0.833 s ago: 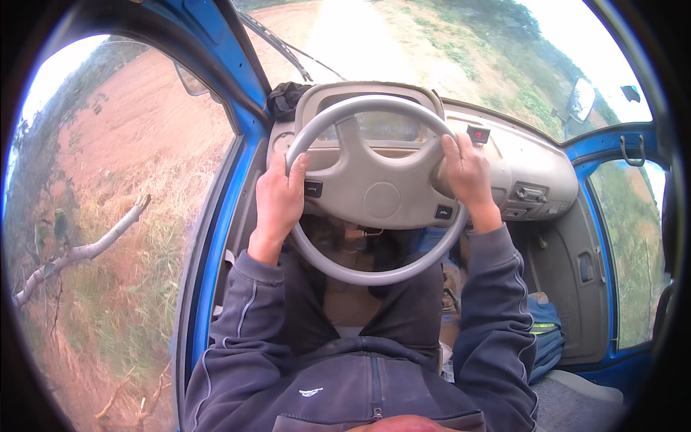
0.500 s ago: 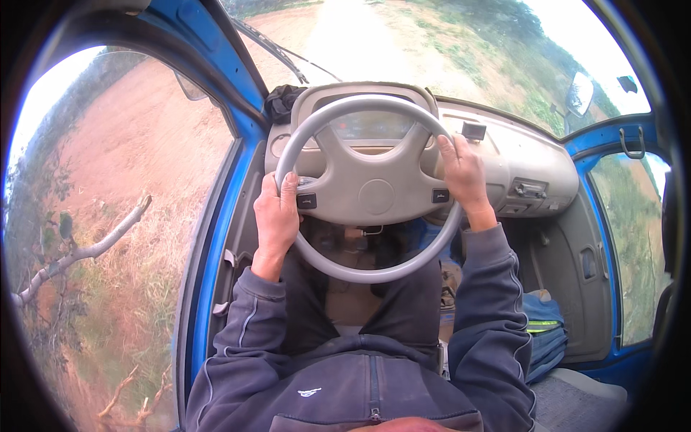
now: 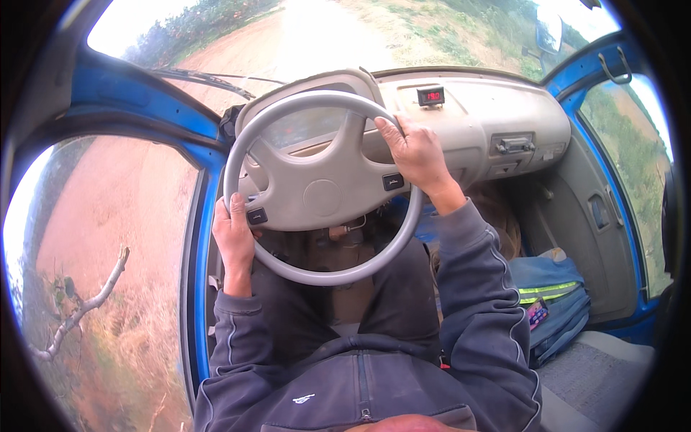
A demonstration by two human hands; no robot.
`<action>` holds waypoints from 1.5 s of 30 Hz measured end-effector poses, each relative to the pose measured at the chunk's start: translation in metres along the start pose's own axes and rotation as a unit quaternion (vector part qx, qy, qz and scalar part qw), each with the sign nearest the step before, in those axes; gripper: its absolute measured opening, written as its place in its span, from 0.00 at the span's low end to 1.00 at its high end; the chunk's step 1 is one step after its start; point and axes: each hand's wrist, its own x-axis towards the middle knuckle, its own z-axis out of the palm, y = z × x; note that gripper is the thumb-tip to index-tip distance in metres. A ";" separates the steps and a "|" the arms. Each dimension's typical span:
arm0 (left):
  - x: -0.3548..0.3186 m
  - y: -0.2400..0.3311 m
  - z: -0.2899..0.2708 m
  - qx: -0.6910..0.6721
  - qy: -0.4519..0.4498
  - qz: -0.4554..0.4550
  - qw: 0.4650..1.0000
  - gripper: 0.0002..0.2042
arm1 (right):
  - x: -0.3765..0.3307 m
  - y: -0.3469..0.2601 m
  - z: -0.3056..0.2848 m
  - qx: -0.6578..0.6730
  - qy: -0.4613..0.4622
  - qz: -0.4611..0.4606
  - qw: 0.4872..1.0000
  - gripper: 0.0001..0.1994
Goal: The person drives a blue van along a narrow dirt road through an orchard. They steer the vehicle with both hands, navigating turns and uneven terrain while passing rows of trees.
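Note:
A grey steering wheel (image 3: 327, 279) with a beige hub stands in front of me, turned slightly counter-clockwise. My left hand (image 3: 235, 239) is closed round its left rim, thumb lying up along it. At the upper right of the rim, my right hand (image 3: 421, 155) grips it, thumb on the near side. Small dark buttons sit on the spokes: one (image 3: 257, 215) beside my left thumb, another (image 3: 392, 181) below my right hand. Behind the wheel the instrument cluster (image 3: 302, 128) shows in part.
On the beige dashboard (image 3: 468, 101) stands a small red-lit display (image 3: 430, 96). A blue-grey bag (image 3: 554, 288) with a bright yellow stripe lies on the right seat (image 3: 601, 374). Past the left window there is a bare branch (image 3: 93, 299). A pale dirt road (image 3: 317, 36) runs ahead.
My view has swung toward the right, so the wheel and both hands appear further left. The wheel looks tilted a little counter-clockwise. Both hands keep their hold.

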 end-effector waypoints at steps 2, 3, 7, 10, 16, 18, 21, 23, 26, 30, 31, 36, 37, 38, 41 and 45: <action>0.001 -0.001 0.002 0.002 0.001 0.000 1.000 0.20 | -0.001 -0.002 -0.001 -0.010 -0.001 0.009 1.000 0.28; 0.001 -0.001 0.001 0.008 0.004 0.001 1.000 0.20 | -0.001 -0.001 0.002 -0.005 0.005 0.000 1.000 0.27; -0.004 0.003 0.004 0.003 -0.005 -0.021 1.000 0.19 | 0.001 0.005 0.002 -0.024 0.027 -0.037 0.999 0.26; -0.011 0.003 0.005 -0.034 0.005 -0.024 0.999 0.19 | 0.007 0.006 0.004 -0.032 0.025 -0.063 0.997 0.27; -0.026 -0.017 0.008 -0.072 0.016 -0.045 0.996 0.19 | 0.027 -0.001 0.003 -0.072 -0.028 -0.074 0.994 0.26; -0.031 -0.014 0.008 -0.052 0.036 -0.062 0.996 0.19 | 0.032 -0.002 0.004 -0.066 -0.004 -0.099 0.993 0.26; -0.026 -0.012 0.008 -0.030 0.040 -0.061 0.997 0.18 | 0.029 0.003 0.008 -0.036 -0.022 -0.036 0.998 0.25; -0.017 -0.013 0.006 -0.038 0.046 -0.036 0.998 0.17 | 0.024 0.011 0.011 -0.036 -0.017 -0.045 0.998 0.23; 0.002 -0.001 -0.005 0.018 -0.003 -0.021 1.000 0.14 | 0.011 0.056 0.016 -0.226 0.041 -0.333 0.915 0.17; 0.027 -0.002 -0.006 0.029 -0.043 0.063 0.997 0.17 | -0.023 0.052 0.015 0.061 0.021 0.056 0.996 0.18; 0.032 0.005 -0.011 -0.020 -0.065 0.046 0.997 0.20 | -0.027 0.050 0.018 0.087 0.029 0.099 0.991 0.21; 0.055 0.002 -0.007 -0.027 -0.108 0.102 0.989 0.20 | -0.052 0.029 0.011 0.034 0.068 0.144 0.987 0.30; 0.056 0.000 -0.006 -0.033 -0.120 0.108 0.986 0.19 | -0.058 0.030 0.009 0.021 0.078 0.137 0.987 0.30; 0.054 -0.002 -0.012 -0.042 -0.121 0.113 0.985 0.19 | -0.063 0.031 0.015 0.022 0.088 0.127 0.988 0.31; 0.054 -0.005 -0.019 -0.024 -0.128 0.126 0.983 0.21 | -0.078 0.038 0.027 0.038 0.123 0.122 0.984 0.31; 0.057 0.009 -0.012 -0.005 -0.164 0.110 0.980 0.23 | -0.083 0.042 0.017 0.025 0.132 0.131 0.982 0.29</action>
